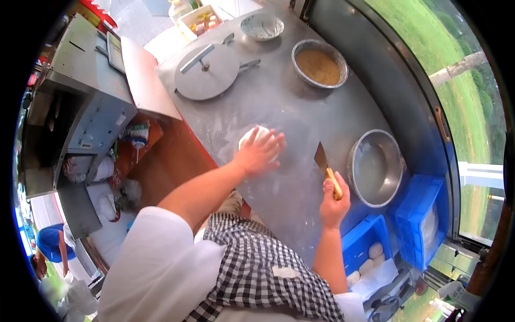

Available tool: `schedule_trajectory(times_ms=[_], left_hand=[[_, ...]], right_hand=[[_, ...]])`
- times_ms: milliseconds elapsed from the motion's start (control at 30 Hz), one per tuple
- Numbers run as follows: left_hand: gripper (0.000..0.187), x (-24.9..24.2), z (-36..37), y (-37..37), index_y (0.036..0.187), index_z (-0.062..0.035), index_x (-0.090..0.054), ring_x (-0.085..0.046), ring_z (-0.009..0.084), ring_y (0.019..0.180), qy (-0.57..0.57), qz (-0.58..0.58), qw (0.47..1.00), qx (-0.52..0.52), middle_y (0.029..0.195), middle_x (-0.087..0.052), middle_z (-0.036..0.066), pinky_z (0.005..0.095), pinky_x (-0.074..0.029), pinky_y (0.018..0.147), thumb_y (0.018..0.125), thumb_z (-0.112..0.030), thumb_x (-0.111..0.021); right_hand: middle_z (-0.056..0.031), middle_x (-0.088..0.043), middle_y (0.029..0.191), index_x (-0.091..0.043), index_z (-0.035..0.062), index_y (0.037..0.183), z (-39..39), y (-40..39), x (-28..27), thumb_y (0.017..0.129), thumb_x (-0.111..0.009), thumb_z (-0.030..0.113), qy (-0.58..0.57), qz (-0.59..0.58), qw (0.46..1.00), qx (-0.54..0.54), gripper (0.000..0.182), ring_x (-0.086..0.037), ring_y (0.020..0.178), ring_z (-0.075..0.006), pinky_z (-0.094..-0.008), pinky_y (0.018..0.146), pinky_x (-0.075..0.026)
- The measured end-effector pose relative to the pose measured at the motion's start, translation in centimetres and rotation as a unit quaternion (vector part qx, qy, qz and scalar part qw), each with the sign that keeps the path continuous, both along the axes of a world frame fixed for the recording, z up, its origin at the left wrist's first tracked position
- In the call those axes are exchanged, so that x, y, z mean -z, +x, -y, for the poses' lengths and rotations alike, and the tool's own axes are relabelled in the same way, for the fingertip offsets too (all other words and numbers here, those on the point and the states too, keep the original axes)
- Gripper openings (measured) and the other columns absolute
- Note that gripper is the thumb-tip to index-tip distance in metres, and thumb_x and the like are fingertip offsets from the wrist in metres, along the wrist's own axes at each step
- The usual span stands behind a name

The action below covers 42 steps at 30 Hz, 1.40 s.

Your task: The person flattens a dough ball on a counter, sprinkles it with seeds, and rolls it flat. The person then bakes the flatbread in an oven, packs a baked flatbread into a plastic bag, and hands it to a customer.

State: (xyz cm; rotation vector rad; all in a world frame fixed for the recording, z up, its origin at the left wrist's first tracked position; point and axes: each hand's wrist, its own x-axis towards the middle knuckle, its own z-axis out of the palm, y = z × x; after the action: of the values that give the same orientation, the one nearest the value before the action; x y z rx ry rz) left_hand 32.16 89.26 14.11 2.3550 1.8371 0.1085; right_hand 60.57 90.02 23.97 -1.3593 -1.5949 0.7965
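Observation:
My left hand [259,152] lies flat over a piece of white dough [246,137] on the metal worktop [289,121]. Its fingers are stretched out and the palm covers most of the dough. In my right hand [335,203] is a scraper [321,156] with a pointed metal blade and a wooden handle, held just above the worktop with the blade aimed away from me. To the right of the scraper stands a wide metal bowl [396,185] with a pale, cloudy content.
At the back are a bowl of brown powder [317,67], a small patterned bowl [262,27] and a round flat press with handles [206,72]. Blue crates [424,214] stand at right, one with several dough balls [367,266]. A person in blue [49,244] bends at far left.

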Motion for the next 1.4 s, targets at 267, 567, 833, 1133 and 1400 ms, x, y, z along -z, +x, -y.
schedule_trajectory(times_ms=[267, 567, 833, 1133, 1400], left_hand=[[0.074, -1.3, 2.1, 1.2, 0.168, -0.0254, -0.025, -0.011, 0.0275, 0.163, -0.063, 0.026, 0.997, -0.042, 0.176, -0.016, 0.004, 0.0562, 0.003, 0.13, 0.104, -0.055, -0.048], [0.05, -3.0, 5.2, -3.2, 0.141, -0.0068, -0.06, -0.056, 0.0363, 0.134, 0.142, 0.257, 0.93, -0.22, 0.146, -0.06, 0.012, 0.053, -0.036, 0.121, 0.094, -0.023, -0.07], [0.055, -3.4, 4.1, -2.7, 0.137, -0.012, -0.065, -0.064, 0.0367, 0.125, 0.158, 0.213, 0.954, -0.14, 0.137, -0.064, 0.019, 0.043, -0.053, 0.103, 0.083, -0.001, -0.067], [0.078, -4.1, 6.3, -5.1, 0.153, -0.0135, -0.052, -0.048, 0.0433, 0.141, -0.093, 0.317, 0.941, -0.072, 0.165, -0.036, 0.02, 0.0532, -0.04, 0.117, 0.078, -0.01, -0.072], [0.065, -7.2, 15.0, -9.7, 0.145, -0.0038, -0.057, -0.04, 0.0387, 0.15, 0.013, 0.377, 0.899, -0.223, 0.161, -0.043, 0.024, 0.0446, -0.036, 0.122, 0.081, -0.006, -0.071]], right_hand=[[-0.0134, -0.062, 0.132, -0.066, 0.01, 0.136, 0.4, 0.6, 5.2, 0.088, -0.082, 0.018, 0.099, 0.268, 0.952, -0.108, 0.051, -0.062, 0.122, -0.0332, -0.0453, 0.104, -0.049], [-0.0167, -0.055, 0.15, -0.057, 0.0028, 0.143, 2.1, -2.9, 4.0, 0.089, -0.079, 0.031, 0.049, 0.297, 0.938, -0.173, 0.065, -0.05, 0.141, -0.0363, -0.0488, 0.117, -0.04], [-0.0136, -0.067, 0.126, -0.064, 0.0023, 0.135, 0.7, -13.8, -0.7, 0.091, -0.075, 0.012, -0.118, 0.07, 0.983, -0.123, 0.046, -0.068, 0.102, -0.0217, -0.0341, 0.09, -0.056], [-0.0231, -0.05, 0.151, -0.06, -0.0016, 0.141, -0.5, -14.4, 3.4, 0.083, -0.078, 0.009, -0.042, 0.218, 0.953, -0.208, 0.061, -0.048, 0.142, -0.0362, -0.0453, 0.117, -0.041], [-0.0153, -0.062, 0.135, -0.057, -0.0022, 0.142, -3.5, -19.7, 2.7, 0.094, -0.072, 0.004, -0.13, 0.117, 0.955, -0.241, 0.051, -0.065, 0.108, -0.0231, -0.0341, 0.093, -0.054]])
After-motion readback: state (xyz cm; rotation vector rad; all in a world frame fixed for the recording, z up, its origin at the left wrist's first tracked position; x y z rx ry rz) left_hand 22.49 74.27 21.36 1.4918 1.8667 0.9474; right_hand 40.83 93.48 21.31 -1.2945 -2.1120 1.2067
